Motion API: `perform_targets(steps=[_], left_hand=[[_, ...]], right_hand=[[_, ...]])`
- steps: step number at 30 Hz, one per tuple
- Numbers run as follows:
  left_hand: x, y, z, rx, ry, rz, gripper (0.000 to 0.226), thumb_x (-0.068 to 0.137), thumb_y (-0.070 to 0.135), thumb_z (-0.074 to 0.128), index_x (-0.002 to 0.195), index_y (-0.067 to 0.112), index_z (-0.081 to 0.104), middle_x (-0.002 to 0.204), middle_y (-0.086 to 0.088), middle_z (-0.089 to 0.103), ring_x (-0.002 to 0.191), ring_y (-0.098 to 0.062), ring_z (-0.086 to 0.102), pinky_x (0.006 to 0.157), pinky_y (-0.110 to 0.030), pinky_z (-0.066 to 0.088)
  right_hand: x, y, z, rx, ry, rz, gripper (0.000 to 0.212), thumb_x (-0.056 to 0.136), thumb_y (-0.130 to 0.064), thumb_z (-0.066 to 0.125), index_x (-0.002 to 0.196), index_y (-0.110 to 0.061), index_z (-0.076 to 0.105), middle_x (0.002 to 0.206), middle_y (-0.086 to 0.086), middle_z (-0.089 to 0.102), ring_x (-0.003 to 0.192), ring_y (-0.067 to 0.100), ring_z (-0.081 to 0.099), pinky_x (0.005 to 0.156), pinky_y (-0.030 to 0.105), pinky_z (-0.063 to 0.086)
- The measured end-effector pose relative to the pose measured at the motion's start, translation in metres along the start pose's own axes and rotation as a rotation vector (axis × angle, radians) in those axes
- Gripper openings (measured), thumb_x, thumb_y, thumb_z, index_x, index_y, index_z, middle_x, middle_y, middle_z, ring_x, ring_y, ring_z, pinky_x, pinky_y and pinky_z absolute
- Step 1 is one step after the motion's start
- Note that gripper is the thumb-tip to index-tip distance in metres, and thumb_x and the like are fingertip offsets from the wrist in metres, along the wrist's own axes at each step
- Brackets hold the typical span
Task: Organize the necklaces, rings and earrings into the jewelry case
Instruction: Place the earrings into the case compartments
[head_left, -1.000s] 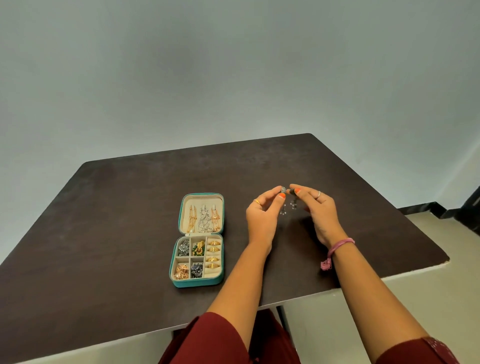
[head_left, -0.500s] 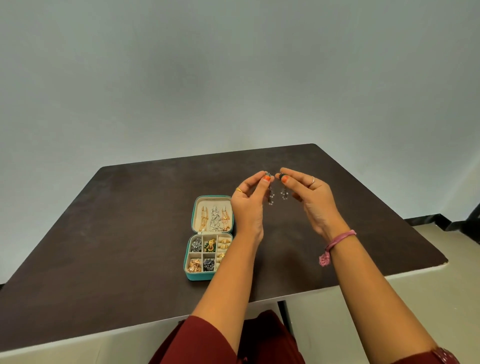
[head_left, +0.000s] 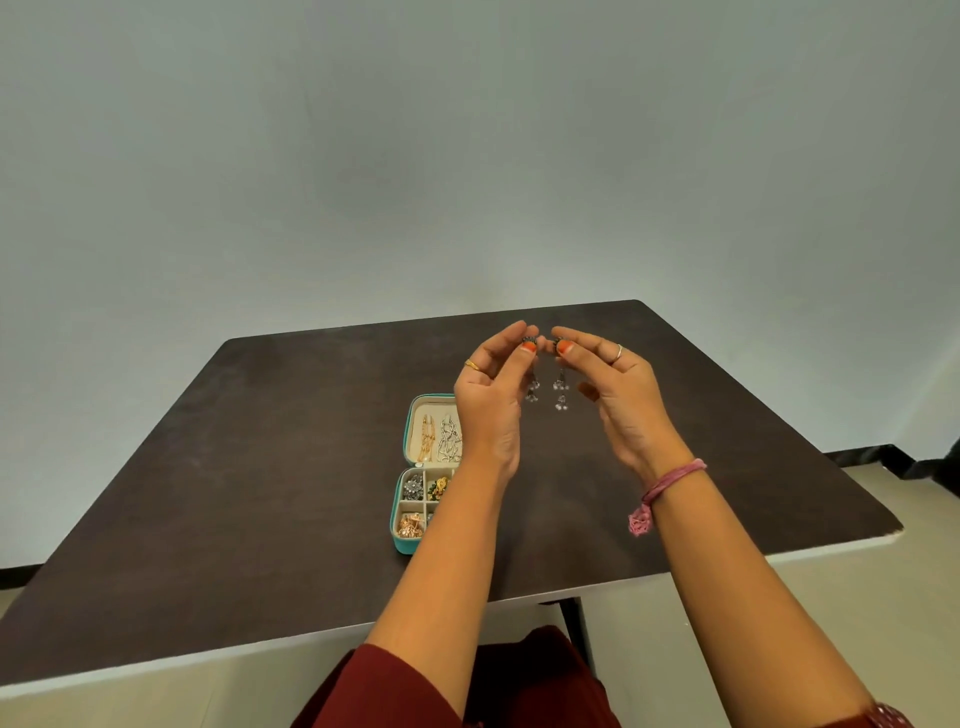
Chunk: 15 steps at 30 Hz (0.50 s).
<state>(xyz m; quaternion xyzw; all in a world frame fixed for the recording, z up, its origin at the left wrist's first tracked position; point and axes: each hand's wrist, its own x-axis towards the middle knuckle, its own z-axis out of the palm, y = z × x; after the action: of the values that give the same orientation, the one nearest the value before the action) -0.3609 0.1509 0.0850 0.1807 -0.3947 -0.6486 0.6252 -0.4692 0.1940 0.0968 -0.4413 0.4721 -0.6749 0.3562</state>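
Dark brown laminate formed the table (head_left: 260, 467) top on which a teal jewelry case (head_left: 415, 499) lay open, its lid flat toward the far side. Gold and silver necklaces (head_left: 441, 439) lay in the lid; the divided tray held silver, green-gold and rose-gold pieces, partly hidden by the left forearm. Both hands were raised above the table, right of the case. The left hand (head_left: 491, 395) pinched the top of one silver drop earring (head_left: 532, 387) between thumb and forefinger; the other fingers were loosely curled. The right hand (head_left: 618, 395) pinched a matching earring (head_left: 560, 387) in like manner. The two earrings hung side by side, apart, clear of case and table. A pink thread bracelet (head_left: 670, 483) circled the right wrist.
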Motion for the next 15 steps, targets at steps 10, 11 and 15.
perform_targets(steps=[10, 11, 15], left_hand=[[-0.003, 0.019, -0.01, -0.072, 0.006, -0.011, 0.024, 0.095, 0.0, 0.045, 0.107, 0.005, 0.066, 0.108, -0.013, 0.07, 0.11, -0.028, 0.063, 0.099, -0.032, 0.048], [-0.003, 0.02, -0.012, -0.074, 0.008, -0.015, 0.025, 0.096, 0.0, 0.044, 0.107, 0.005, 0.066, 0.107, -0.012, 0.07, 0.112, -0.029, 0.062, 0.1, -0.032, 0.048], [-0.004, 0.026, -0.021, -0.057, -0.005, 0.0, 0.026, 0.098, 0.003, 0.042, 0.109, 0.005, 0.065, 0.106, -0.01, 0.071, 0.113, -0.028, 0.062, 0.1, -0.032, 0.048]], right_hand=[[-0.003, -0.004, 0.017, 0.094, -0.023, 0.069, 0.032, 0.097, -0.039, 0.047, 0.108, -0.021, 0.071, 0.11, -0.003, 0.072, 0.113, 0.009, 0.06, 0.091, 0.032, 0.037], [-0.003, -0.004, 0.018, 0.093, -0.025, 0.069, 0.031, 0.097, -0.038, 0.047, 0.108, -0.021, 0.071, 0.11, -0.003, 0.072, 0.114, 0.009, 0.06, 0.091, 0.031, 0.038], [-0.004, -0.002, 0.026, 0.086, -0.052, 0.075, 0.032, 0.097, -0.038, 0.046, 0.108, -0.021, 0.07, 0.111, -0.003, 0.071, 0.115, 0.008, 0.06, 0.092, 0.032, 0.039]])
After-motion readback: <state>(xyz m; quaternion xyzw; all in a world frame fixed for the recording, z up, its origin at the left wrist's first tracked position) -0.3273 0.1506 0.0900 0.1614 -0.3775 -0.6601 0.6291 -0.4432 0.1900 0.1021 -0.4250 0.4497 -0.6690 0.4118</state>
